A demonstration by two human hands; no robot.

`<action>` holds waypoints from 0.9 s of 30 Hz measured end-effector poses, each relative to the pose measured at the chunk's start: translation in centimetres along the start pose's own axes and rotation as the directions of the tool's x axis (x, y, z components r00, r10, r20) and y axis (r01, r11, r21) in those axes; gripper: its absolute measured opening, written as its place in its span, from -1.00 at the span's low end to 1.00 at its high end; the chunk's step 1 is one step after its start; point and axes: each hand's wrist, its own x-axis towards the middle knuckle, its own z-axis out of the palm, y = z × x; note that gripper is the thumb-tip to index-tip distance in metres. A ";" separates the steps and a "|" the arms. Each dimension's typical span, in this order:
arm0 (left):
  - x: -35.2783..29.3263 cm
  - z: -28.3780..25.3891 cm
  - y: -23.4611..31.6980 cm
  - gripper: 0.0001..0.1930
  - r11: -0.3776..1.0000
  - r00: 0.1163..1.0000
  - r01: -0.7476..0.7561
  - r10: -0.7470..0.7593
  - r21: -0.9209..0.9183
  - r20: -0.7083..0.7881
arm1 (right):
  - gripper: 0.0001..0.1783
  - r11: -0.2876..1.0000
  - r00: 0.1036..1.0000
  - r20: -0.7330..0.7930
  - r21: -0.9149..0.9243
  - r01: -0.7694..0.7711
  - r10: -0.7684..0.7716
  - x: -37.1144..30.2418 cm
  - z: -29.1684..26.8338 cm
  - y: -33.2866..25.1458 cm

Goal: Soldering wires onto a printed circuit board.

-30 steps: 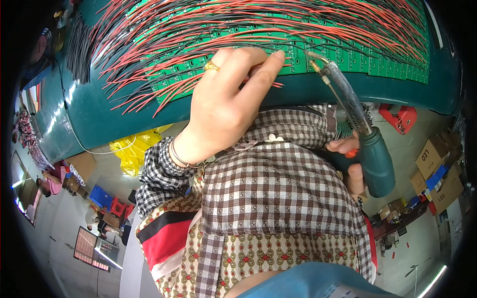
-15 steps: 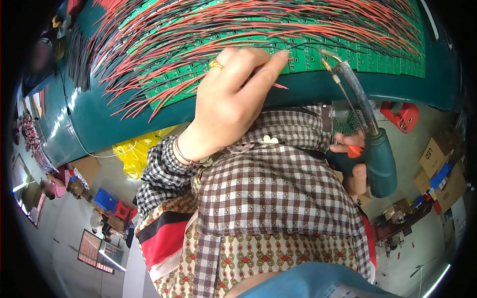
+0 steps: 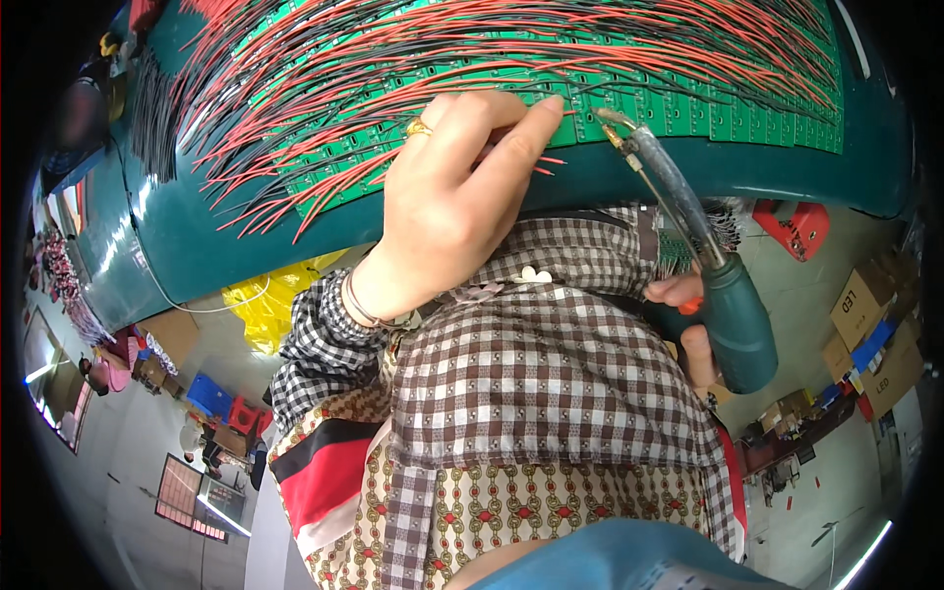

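Observation:
My left hand point(image 3: 454, 192), with a ring on one finger, is pinched closed at the near edge of the green circuit boards point(image 3: 678, 120). A red wire's end pokes out just past its fingertips, and more red wire ends point(image 3: 551, 163) stick out beneath the hand. The part of the wires inside the grip is hidden. My right hand point(image 3: 696, 344) is wrapped round the teal handle of a soldering gun point(image 3: 744, 320). Its metal tip points up and left, over the boards, a short way right of my left fingertips. Rows of red and black wires point(image 3: 413, 74) lie across the boards.
The boards rest on a dark green tabletop point(image 3: 197, 246) with a curved near edge. A bundle of black wires point(image 3: 157, 123) lies at its left. Below are a yellow plastic bag point(image 3: 258, 310), a red stool point(image 3: 795, 231) and cardboard boxes point(image 3: 865, 320). A white cable point(image 3: 147, 258) hangs at the left.
The soldering gun has moved left, bringing its tip nearer my left fingertips. My left hand has shifted slightly left and up, still pinched.

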 end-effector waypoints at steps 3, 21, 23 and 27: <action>0.1 0.0 0.1 -0.59 1.000 1.000 0.000 0.000 0.003 -0.007 | -0.65 0.999 0.999 -0.006 -0.009 0.038 -0.038 -0.2 -0.1 0.4; 0.1 -0.1 0.2 -0.61 1.000 1.000 -0.010 0.010 -0.002 -0.014 | -0.67 1.000 0.998 -0.052 -0.013 0.027 -0.027 -0.1 0.3 0.3; -0.1 -0.3 0.5 -0.48 0.998 0.998 0.060 -0.060 -0.007 0.036 | -0.67 1.000 0.999 -0.049 -0.014 0.016 -0.016 -0.3 0.2 0.5; 0.1 -0.3 0.5 -0.48 0.998 0.998 0.057 -0.057 -0.008 0.035 | -0.68 0.999 0.994 -0.103 0.021 0.039 -0.036 -0.3 0.8 0.4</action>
